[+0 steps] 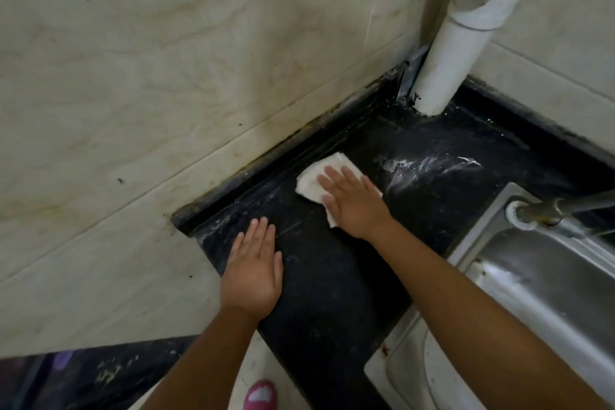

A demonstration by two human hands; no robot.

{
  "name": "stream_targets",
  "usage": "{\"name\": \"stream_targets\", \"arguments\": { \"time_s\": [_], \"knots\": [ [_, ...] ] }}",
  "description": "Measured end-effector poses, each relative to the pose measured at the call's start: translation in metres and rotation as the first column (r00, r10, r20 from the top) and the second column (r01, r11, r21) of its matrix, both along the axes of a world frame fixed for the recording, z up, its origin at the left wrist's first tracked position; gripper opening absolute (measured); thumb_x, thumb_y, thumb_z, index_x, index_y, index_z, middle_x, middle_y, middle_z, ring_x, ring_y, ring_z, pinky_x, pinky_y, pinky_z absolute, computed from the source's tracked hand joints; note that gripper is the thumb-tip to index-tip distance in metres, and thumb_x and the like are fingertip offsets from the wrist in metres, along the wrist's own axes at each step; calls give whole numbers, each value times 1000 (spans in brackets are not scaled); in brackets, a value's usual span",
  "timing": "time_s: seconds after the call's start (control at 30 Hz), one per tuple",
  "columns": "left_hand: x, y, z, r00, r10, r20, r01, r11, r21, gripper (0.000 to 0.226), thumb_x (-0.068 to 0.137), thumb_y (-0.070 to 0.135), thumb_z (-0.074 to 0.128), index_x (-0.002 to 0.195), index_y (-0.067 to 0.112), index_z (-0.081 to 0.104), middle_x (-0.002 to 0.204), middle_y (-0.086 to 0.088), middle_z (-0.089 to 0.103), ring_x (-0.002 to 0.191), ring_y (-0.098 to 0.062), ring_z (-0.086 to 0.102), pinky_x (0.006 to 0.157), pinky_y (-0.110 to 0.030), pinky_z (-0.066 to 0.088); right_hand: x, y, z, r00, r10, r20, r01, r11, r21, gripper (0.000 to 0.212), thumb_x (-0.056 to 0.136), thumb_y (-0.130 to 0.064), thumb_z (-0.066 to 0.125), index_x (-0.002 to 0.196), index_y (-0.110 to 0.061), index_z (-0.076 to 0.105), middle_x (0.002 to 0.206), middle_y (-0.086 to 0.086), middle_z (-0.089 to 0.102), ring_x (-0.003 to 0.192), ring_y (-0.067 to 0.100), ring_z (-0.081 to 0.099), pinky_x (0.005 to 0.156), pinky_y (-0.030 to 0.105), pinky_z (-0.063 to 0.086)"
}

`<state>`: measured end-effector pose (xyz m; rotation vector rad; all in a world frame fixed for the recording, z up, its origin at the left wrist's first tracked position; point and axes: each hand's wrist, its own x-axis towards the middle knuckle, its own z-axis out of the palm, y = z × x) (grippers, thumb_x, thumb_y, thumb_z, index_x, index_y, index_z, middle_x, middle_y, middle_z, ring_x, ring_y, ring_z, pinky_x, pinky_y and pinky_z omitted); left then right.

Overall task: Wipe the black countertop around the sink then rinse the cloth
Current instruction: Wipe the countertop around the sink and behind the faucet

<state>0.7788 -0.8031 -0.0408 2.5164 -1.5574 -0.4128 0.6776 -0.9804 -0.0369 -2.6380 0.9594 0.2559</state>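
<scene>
While right hand (354, 206) presses cloth (319, 180) | wall edge (266, 156) near | left hand (253, 271) flat

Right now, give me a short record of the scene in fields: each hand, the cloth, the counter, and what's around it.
left hand: left hand rests flat on the black countertop, fingers straight, holding nothing
right hand: right hand presses flat on the cloth
cloth: white, folded, lying on the counter near the tiled wall
counter: white smears between cloth and far corner
sink: steel sink to the right, tap at its rim
corner: white pipe standing upright
</scene>
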Motion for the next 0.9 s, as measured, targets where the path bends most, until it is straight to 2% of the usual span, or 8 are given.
{"name": "stream_targets", "arguments": {
  "time_s": [0.07,0.33,0.4,0.47,0.53,0.6,0.73,0.9],
  "knots": [
    [1,0,-2,1000,14,-28,-16,999,-38,92,67,49,-18,146,10,13,155,-3,6,136,-8,-10,103,-17,-19,-9,-31,6,994,-102,-43,103,995,6,48,102,-33,16,148,-27,5,157,-6,-5,145,16,-5,115,37,0],
    [0,0,5,1000,4,-5,-4,999,54,97,61,46,-27,147,13,2,156,-2,-5,134,-4,-17,103,-21,-20,-49,-71,7,866,-492,-89,492,870,-22,50,101,-34,11,149,-21,3,157,0,-7,144,21,-7,115,41,-3],
    [0,-1,8,1000,13,-3,-13,996,85,87,70,45,-24,147,13,1,156,-2,-7,141,-11,-12,102,-21,-20,-42,-39,6,893,-437,-111,437,899,-29,58,96,-42,-3,149,-19,3,157,3,-7,145,24,-6,115,42,-1],
    [-1,-1,8,1000,7,17,-9,995,103,78,77,43,-16,147,13,0,156,-3,-7,143,-14,-10,103,-22,-19,-46,3,7,960,-273,-60,270,961,-52,86,80,-53,-25,148,-16,13,157,8,3,144,30,6,115,45,9],
    [-2,-1,8,999,-4,35,1,997,79,86,71,47,-22,147,13,1,156,-3,-6,143,-15,-8,103,-23,-18,-60,34,7,988,-118,-104,108,989,-99,109,69,-61,-38,146,-15,23,155,9,12,142,32,18,113,45,20],
    [-3,-1,6,999,8,48,-12,996,92,86,71,47,-22,147,13,0,156,-3,-6,143,-15,-8,103,-25,-18,-75,29,4,981,-77,-179,69,996,-52,114,55,-64,-46,149,-23,5,156,-1,-6,145,22,2,116,38,9],
    [-4,-2,9,998,4,69,-11,994,104,82,77,45,-15,147,9,8,155,-6,2,144,-20,2,106,-28,-12,-83,-39,7,930,-332,-160,325,943,-68,56,97,-46,3,149,-25,2,157,-2,-8,145,19,-5,116,37,4],
    [3,-2,-6,995,-4,104,2,1000,26,61,92,37,18,119,1,59,126,-13,58,116,-28,56,105,-39,31,-77,-113,8,838,-523,-157,525,851,-29,51,101,-37,13,149,-24,3,157,-2,-8,145,21,-7,116,41,0]
  ]
}}
